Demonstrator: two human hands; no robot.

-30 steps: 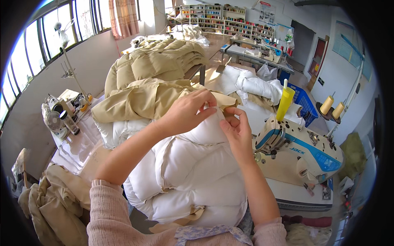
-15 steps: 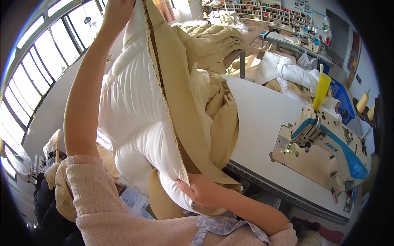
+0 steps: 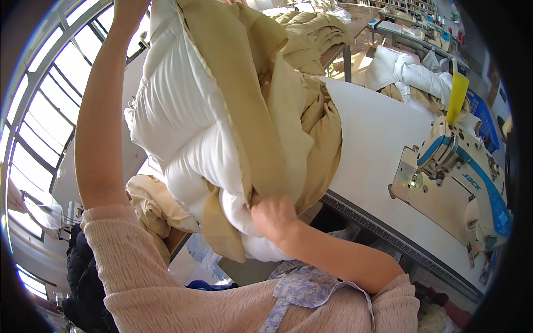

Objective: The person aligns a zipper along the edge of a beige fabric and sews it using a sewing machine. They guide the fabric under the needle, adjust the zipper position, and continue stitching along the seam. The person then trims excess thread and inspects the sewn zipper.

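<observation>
A puffy padded garment, with white quilted filling (image 3: 183, 122) on one side and khaki shell cloth (image 3: 233, 72) on the other, hangs upright before me. My left hand (image 3: 129, 14) is raised high at its top end, fingers cut off by the upper edge of the picture; the garment hangs from there. Lower down, my right hand (image 3: 273, 215) is closed on the long seam edge where white and khaki meet. A khaki flap (image 3: 219, 227) dangles below, left of this hand. The garment's right part bunches over the white sewing table (image 3: 366, 133).
A white-and-blue sewing machine (image 3: 466, 172) with a yellow holder (image 3: 457, 97) stands on the table's right. Piled khaki padded pieces (image 3: 313, 36) lie behind. White puffy cloth (image 3: 413, 72) sits at the far right, near a blue crate (image 3: 482, 119). Barred windows (image 3: 50, 111) line the left.
My right hand has moved up along the seam edge, gathering the lower part of the garment. The view has shifted, so the machine appears farther right and higher.
</observation>
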